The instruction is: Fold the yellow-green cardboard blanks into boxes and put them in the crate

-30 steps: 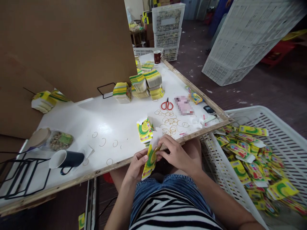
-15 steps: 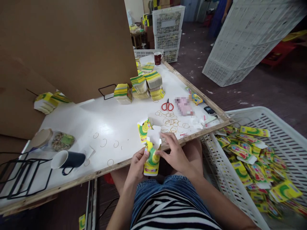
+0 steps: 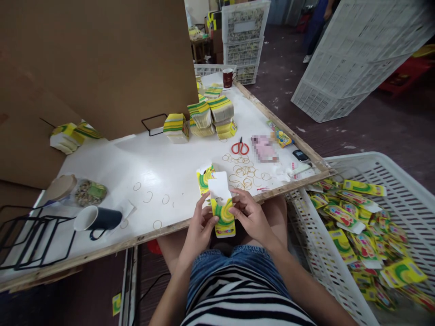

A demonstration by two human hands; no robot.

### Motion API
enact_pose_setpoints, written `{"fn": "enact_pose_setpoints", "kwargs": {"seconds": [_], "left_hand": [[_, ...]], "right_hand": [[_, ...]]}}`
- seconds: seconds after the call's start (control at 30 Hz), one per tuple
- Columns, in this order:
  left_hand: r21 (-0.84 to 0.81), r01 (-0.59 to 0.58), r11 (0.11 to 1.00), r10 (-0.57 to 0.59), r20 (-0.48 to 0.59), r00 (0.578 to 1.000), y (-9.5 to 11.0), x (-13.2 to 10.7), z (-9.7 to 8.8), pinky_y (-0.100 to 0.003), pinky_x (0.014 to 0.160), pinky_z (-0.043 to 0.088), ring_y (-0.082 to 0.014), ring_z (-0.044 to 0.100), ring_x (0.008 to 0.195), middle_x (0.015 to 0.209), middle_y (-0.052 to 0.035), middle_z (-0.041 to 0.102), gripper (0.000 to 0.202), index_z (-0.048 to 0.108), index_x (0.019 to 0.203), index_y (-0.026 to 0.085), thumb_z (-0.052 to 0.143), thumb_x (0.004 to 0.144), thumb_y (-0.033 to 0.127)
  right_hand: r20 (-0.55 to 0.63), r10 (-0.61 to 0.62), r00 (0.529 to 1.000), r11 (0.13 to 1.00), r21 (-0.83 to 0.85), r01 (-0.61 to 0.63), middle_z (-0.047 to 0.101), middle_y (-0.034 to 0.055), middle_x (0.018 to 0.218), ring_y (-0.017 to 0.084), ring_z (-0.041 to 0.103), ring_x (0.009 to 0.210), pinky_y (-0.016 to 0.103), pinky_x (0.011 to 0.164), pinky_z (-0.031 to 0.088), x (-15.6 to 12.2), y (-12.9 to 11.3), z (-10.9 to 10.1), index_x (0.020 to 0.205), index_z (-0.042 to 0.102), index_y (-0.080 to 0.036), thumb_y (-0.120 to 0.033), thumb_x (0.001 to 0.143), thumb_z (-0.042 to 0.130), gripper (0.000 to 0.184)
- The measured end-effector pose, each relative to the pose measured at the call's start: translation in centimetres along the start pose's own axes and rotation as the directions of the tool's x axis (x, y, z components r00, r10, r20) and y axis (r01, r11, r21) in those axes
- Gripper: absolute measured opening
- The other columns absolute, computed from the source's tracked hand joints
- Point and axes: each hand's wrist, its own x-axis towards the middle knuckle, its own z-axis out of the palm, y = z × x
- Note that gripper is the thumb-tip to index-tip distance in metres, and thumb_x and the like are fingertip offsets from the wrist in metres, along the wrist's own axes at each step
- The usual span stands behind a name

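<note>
Between my hands, above the table's front edge, is a small yellow and green printed carton (image 3: 224, 217) with its white top flap standing up. My left hand (image 3: 203, 222) is closed on the carton's left side, thumb on the front. My right hand (image 3: 249, 213) pinches the right side, thumb also on the printed face. Just behind, a second yellow and green carton (image 3: 204, 177) lies on the white table (image 3: 136, 158), partly covered by the held one. Rubber bands (image 3: 243, 174) lie scattered to the right of it.
Red-handled scissors (image 3: 240, 147) lie behind the bands. Stacks of flat cartons (image 3: 200, 115) stand farther back. A dark mug (image 3: 102, 218) lies on its side near a black wire rack (image 3: 37, 240) at left. At right, a white plastic crate (image 3: 377, 158) holds many filled packs.
The carton has turned more squarely toward me, with its white flap now upright. My right hand has moved lower along its side. The view has shifted slightly.
</note>
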Motion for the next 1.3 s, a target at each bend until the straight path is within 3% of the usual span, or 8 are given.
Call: {"fn": "enact_pose_setpoints", "kwargs": {"seconds": [0.17, 0.3, 0.43, 0.53, 0.7, 0.93, 1.1, 1.3], "left_hand": [[-0.143, 0.057, 0.988, -0.029, 0.187, 0.982, 0.5, -0.2, -0.7, -0.028, 0.078, 0.052, -0.0193, 0.067, 0.090, 0.103, -0.0075, 0.069, 0.040, 0.046, 0.115, 0.022, 0.067, 0.081, 0.019], [-0.202, 0.104, 0.974, -0.065, 0.191, 0.979, 0.7, -0.1, -0.5, -0.029, 0.073, 0.054, -0.0188, 0.069, 0.084, 0.106, -0.0074, 0.069, 0.043, 0.043, 0.113, 0.023, 0.070, 0.079, 0.020], [-0.161, 0.103, 0.982, -0.084, 0.124, 0.989, 0.6, 0.1, -0.4, -0.033, 0.078, 0.055, -0.0215, 0.069, 0.091, 0.115, -0.0098, 0.066, 0.075, 0.022, 0.139, 0.029, 0.069, 0.080, 0.024], [-0.132, 0.115, 0.985, -0.095, 0.148, 0.984, 0.1, 0.2, -0.5, -0.034, 0.079, 0.055, -0.0227, 0.068, 0.094, 0.114, -0.0110, 0.067, 0.065, 0.031, 0.135, 0.025, 0.068, 0.081, 0.025], [0.018, 0.090, 0.996, -0.091, 0.059, 0.994, -0.6, 0.2, -0.2, -0.034, 0.082, 0.055, -0.0232, 0.067, 0.099, 0.117, -0.0104, 0.065, 0.044, 0.047, 0.125, 0.021, 0.063, 0.084, 0.026], [0.109, 0.051, 0.993, -0.061, 0.090, 0.994, -0.3, 0.3, 0.5, -0.042, 0.104, 0.041, -0.0262, 0.052, 0.124, 0.130, -0.0117, 0.058, 0.043, 0.049, 0.130, 0.021, 0.056, 0.087, 0.023], [-0.098, 0.122, 0.988, -0.109, 0.131, 0.985, -0.1, 0.4, 0.4, -0.038, 0.093, 0.050, -0.0265, 0.061, 0.112, 0.120, -0.0133, 0.065, 0.052, 0.045, 0.130, 0.020, 0.065, 0.083, 0.025], [-0.162, 0.112, 0.980, -0.104, 0.061, 0.993, 0.1, 0.6, 0.6, -0.035, 0.082, 0.054, -0.0233, 0.069, 0.092, 0.107, -0.0106, 0.071, 0.052, 0.050, 0.122, 0.020, 0.072, 0.076, 0.022]], "right_hand": [[0.173, 0.000, 0.985, 0.999, -0.043, 0.007, 0.062, 0.0023, 0.087, 0.014, 0.058, 0.075, 0.025, 0.068, 0.047, 0.0, -0.4, -1.2, 0.098, 0.062, -0.020, -0.033, 0.088, 0.057, 0.017], [0.170, -0.021, 0.985, 0.992, -0.122, 0.042, 0.059, 0.0004, 0.072, 0.014, 0.055, 0.068, 0.025, 0.064, 0.045, 0.4, -1.1, -1.2, 0.079, 0.059, -0.019, -0.033, 0.090, 0.054, 0.019], [0.017, -0.021, 1.000, 0.996, -0.084, 0.022, 0.063, 0.0031, 0.085, 0.016, 0.060, 0.075, 0.027, 0.067, 0.048, 0.6, -0.9, -0.5, 0.103, 0.058, -0.021, -0.033, 0.088, 0.058, 0.019], [0.006, 0.014, 1.000, 0.999, -0.053, -0.014, 0.065, 0.0044, 0.095, 0.018, 0.062, 0.084, 0.028, 0.070, 0.050, 0.7, -0.4, -0.6, 0.124, 0.051, -0.025, -0.034, 0.086, 0.061, 0.040], [0.036, -0.044, 0.998, 0.987, -0.152, 0.049, 0.065, 0.0073, 0.089, 0.019, 0.059, 0.085, 0.028, 0.067, 0.047, 0.9, -0.7, -1.7, 0.086, 0.072, -0.020, -0.044, 0.090, 0.052, 0.032], [0.159, 0.168, 0.973, 0.963, -0.238, -0.127, 0.056, -0.0038, 0.066, 0.013, 0.051, 0.059, 0.023, 0.055, 0.041, 0.9, -1.4, -1.4, 0.109, 0.060, -0.022, -0.029, 0.082, 0.060, 0.028], [0.120, 0.089, 0.989, 0.897, -0.442, -0.027, 0.040, -0.0083, 0.054, 0.011, 0.042, 0.049, 0.022, 0.051, 0.033, 0.9, -1.7, -1.1, 0.102, 0.059, -0.021, -0.021, 0.082, 0.057, 0.020], [0.119, 0.078, 0.990, 0.930, -0.366, -0.029, 0.042, -0.0079, 0.053, 0.011, 0.041, 0.048, 0.022, 0.049, 0.033, 0.8, -1.7, -1.4, 0.105, 0.062, -0.022, -0.030, 0.081, 0.063, 0.025]]}}
